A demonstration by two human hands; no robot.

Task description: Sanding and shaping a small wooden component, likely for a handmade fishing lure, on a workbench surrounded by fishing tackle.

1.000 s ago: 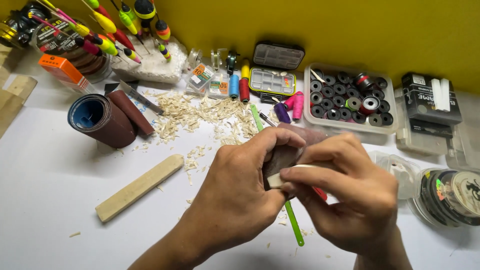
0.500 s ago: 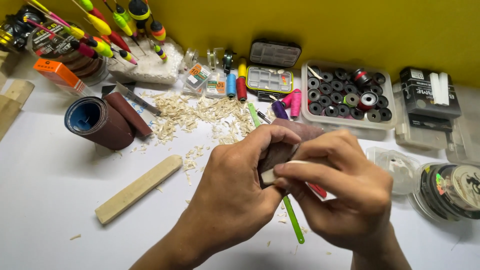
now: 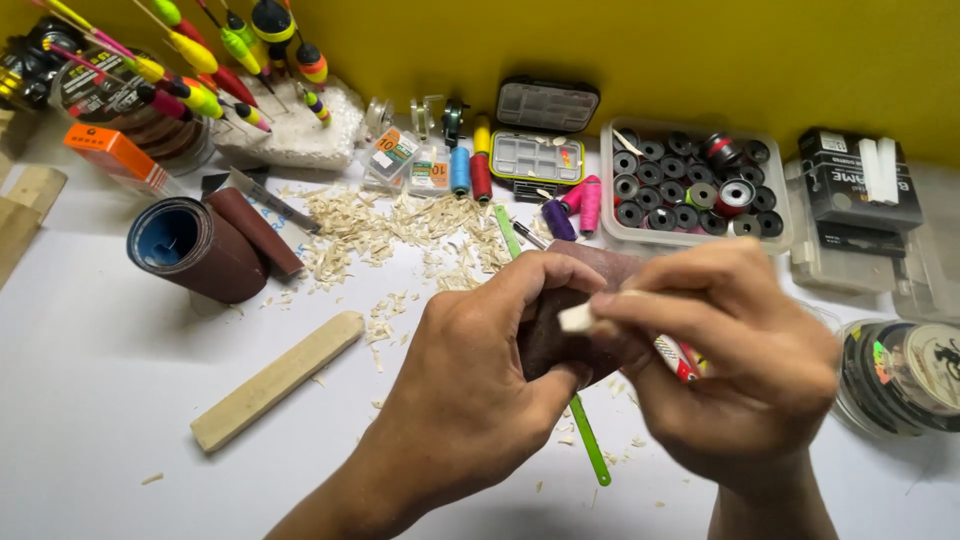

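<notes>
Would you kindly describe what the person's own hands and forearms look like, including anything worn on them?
Both are bare: the left hand and right hand carry no gloves, rings or watch that show, and no sleeves reach the visible forearms. Fingernails are short and unpainted.

two hands (image 3: 470, 390) (image 3: 740, 370), two sandpaper rolls (image 3: 185, 250) (image 3: 255, 228) — one wooden stick (image 3: 275, 380), one green rod (image 3: 588, 450).

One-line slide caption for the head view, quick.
Left hand wraps brown sandpaper around a small pale wooden piece pinched by right hand, above wood shavings.
</notes>
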